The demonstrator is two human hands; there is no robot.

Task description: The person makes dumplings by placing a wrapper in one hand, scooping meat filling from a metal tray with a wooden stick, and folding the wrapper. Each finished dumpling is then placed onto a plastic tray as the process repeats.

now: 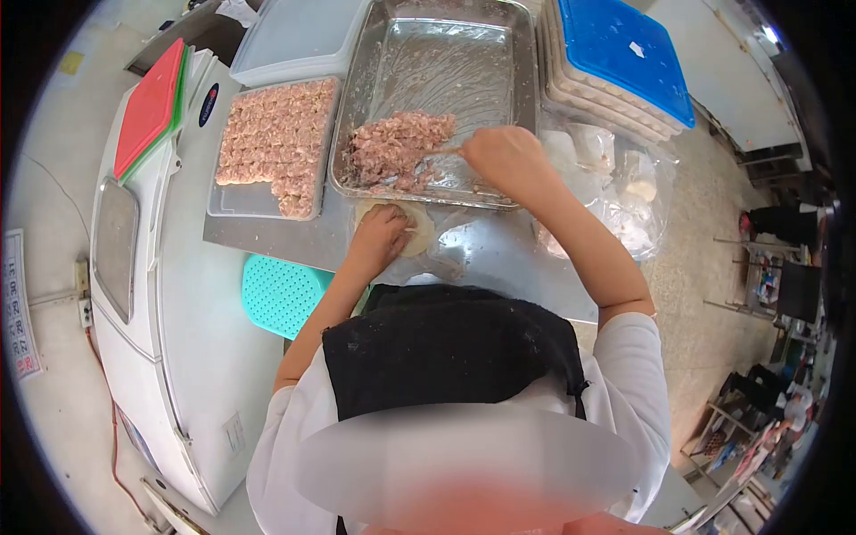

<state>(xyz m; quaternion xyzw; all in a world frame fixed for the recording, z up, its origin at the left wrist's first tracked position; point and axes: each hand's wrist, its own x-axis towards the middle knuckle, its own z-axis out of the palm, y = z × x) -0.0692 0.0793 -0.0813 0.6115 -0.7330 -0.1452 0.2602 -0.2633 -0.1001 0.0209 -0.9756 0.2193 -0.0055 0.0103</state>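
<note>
My right hand is closed around a thin light-coloured stick, whose far end meets a heap of minced meat. The heap lies in the near left part of a large metal tray. Below the tray's near rim, my left hand has its fingers curled onto pale round dough wrappers on the metal table. To the left stands a clear plastic tray with rows of meat-topped pieces; its near left corner is bare.
Stacked trays with a blue lid stand back right, above a clear bag of white packages. A lidded plastic box sits back left. Left of the table are a white chest freezer and a turquoise perforated stool.
</note>
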